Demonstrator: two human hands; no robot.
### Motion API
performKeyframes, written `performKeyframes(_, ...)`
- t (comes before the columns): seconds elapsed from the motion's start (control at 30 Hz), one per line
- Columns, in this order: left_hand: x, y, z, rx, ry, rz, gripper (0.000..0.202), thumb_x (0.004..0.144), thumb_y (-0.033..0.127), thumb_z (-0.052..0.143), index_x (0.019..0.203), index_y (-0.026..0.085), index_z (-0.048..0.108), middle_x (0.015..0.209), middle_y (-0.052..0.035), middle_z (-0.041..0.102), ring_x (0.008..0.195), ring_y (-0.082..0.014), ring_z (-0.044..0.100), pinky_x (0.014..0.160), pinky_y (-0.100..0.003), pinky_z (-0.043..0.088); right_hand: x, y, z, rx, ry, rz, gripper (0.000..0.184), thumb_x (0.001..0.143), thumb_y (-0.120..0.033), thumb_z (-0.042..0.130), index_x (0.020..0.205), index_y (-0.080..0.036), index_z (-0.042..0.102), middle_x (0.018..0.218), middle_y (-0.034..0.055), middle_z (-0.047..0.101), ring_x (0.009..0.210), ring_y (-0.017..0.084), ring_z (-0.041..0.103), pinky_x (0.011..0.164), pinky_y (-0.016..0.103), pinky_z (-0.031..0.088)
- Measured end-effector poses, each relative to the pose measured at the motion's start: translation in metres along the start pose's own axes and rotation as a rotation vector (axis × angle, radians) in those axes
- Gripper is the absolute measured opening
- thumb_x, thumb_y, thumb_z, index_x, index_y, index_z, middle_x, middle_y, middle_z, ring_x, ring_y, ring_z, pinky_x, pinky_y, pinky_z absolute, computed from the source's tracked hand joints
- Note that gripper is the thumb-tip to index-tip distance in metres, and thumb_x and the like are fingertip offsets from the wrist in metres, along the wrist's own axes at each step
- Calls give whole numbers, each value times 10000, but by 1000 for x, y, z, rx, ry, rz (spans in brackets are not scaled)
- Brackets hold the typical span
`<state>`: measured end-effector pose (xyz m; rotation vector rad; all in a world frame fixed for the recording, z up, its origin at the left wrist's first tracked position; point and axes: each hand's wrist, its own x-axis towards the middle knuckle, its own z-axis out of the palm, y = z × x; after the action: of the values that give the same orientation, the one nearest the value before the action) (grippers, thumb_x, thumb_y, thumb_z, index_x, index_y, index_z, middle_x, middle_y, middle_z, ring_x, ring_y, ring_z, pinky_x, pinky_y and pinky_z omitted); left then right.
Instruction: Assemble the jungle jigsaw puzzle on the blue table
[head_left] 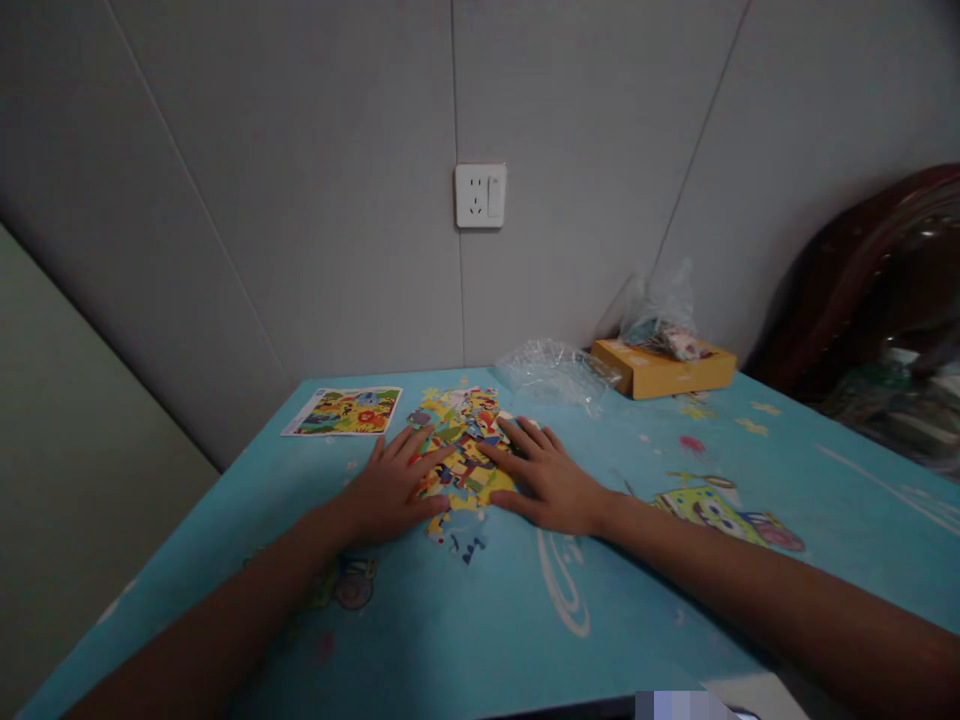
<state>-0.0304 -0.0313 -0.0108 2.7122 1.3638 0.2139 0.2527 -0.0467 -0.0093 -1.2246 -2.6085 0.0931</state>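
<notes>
A loose heap of colourful jigsaw puzzle pieces (472,462) lies on the blue patterned tablecloth (480,640), mostly yellow with bits of red, green and blue. My left hand (397,485) rests palm down at the heap's left side, its fingers spread and touching pieces. From the right, my right hand (546,475) lies flat against the other side, fingers also spread over the edge of the heap. Neither hand grips anything. Pieces under the fingers are partly hidden. Behind my left hand, a printed picture sheet (349,411) shows cartoon animals, a lion among them.
Crumpled clear plastic (555,370) lies near the wall. To its right, a yellow-orange box (667,372) carries a clear bag (664,315) with small items inside. A white socket (481,196) is on the wall. Dark red furniture (832,270) stands at the right.
</notes>
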Motion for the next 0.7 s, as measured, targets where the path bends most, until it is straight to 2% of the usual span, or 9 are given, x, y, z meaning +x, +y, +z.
performKeyframes(0.2,34,-6,5,4,106,61,627,900,583,519,1448,285,461,1551,-159,346,1389,-382,336,1114,-620,252,17,12,4,15,-7,-75,704,918,-614,475,1526,-300,307,1609,174,199,1451,419,173,1085,687,195)
performKeyframes(0.37,34,-10,3,-19,168,84,583,903,501,549,1400,197,526,1494,-184,403,1361,-363,357,1124,-584,269,25,19,4,31,0,-100,706,908,-592,502,1520,-289,325,1602,175,217,1436,432,204,1071,693,204)
performKeyframes(0.43,31,-13,0,-60,228,118,537,919,449,533,1380,174,537,1477,-186,412,1355,-353,364,1117,-574,292,25,21,2,34,57,-93,690,899,-560,533,1503,-272,367,1578,178,272,1417,427,242,1063,689,218)
performKeyframes(0.5,29,-17,-4,-95,301,184,456,935,372,509,1337,166,568,1437,-178,444,1323,-332,401,1098,-555,327,24,19,-2,40,166,-76,599,893,-498,559,1417,-215,499,1458,192,438,1334,389,373,1054,642,270)
performKeyframes(0.57,27,-20,-9,-115,369,252,362,944,296,489,1255,172,625,1322,-158,526,1233,-299,479,1050,-516,384,23,9,-6,56,266,-70,436,899,-449,550,1195,-149,661,1181,179,614,1131,320,530,998,545,366)
performKeyframes(0.6,26,-21,-11,-129,398,278,330,945,268,483,1213,169,648,1232,-148,566,1157,-275,524,1003,-477,427,22,1,-8,69,281,-73,384,907,-447,535,1065,-138,701,1029,153,648,1010,284,573,939,488,412)
performKeyframes(0.63,25,-20,-12,-143,420,298,307,946,246,476,1173,161,666,1132,-134,594,1065,-248,561,937,-426,468,20,-9,-9,75,268,-82,389,904,-474,532,957,-133,710,905,130,653,906,262,590,867,446,443)
performKeyframes(0.7,24,-18,-15,-160,435,329,280,946,223,469,1096,140,690,929,-97,606,858,-195,587,762,-321,502,16,-31,-8,111,146,-89,496,841,-605,583,962,-138,699,869,109,662,806,242,605,741,376,467)
